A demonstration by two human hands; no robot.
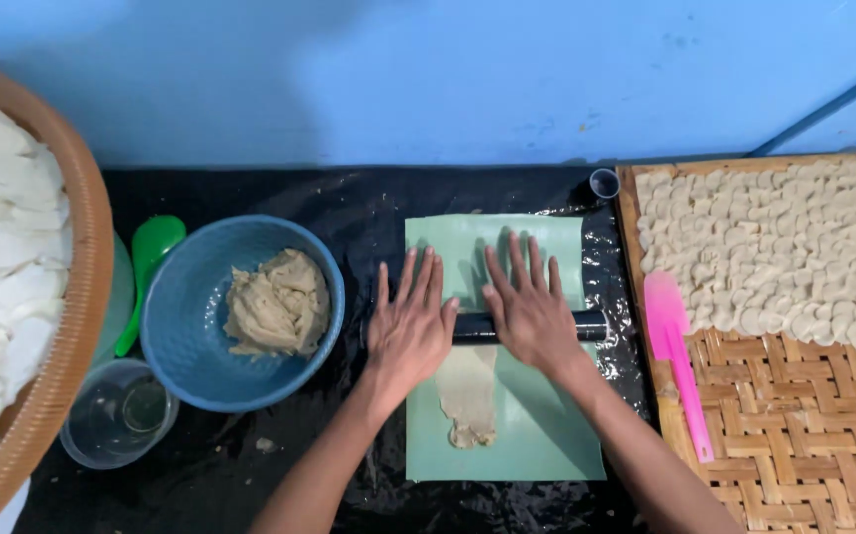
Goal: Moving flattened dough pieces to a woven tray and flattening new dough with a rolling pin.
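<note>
Head view: looking straight down at a black plastic-covered table (250,475), blue wall behind.
Left hand (408,321): flat, fingers spread, palm pressing on the roller – not wrapped round it.
Right hand (530,314): same, open and flat, palm on the roller just beside the left.
Roller (586,324): dark cylinder lying crosswise on the mat, only its middle gap and right end show past the hands.
Dough strip (469,396): pale, thin, stretched out on the mat on the near side of the roller, ragged at the near end; its far end runs under the roller.
Mat (546,435): green sheet, lies flat on the black plastic, dough about centre-left of it.
Bowl (185,326): blue, left of the mat, holds a lump of dough (277,305).
Spoon (149,252): green, tucked between bowl and basket.
Cup (121,415): clear plastic, near-left of the bowl, contents hard to tell.
Basket (82,257): big woven rim at far left, full of white pieces.
Tray (804,435): woven bamboo at right, far half covered with small curled dough pieces (774,247).
Spatula (680,356): pink, lying on the tray's left edge.
Small tube (604,183): dark, stands at the mat's far right corner.
Doing it well: my read – keep both palms level so pressure is even, roll along the strip's length, hands centred over the dough so it thins evenly and doesn't skew off the mat.
</note>
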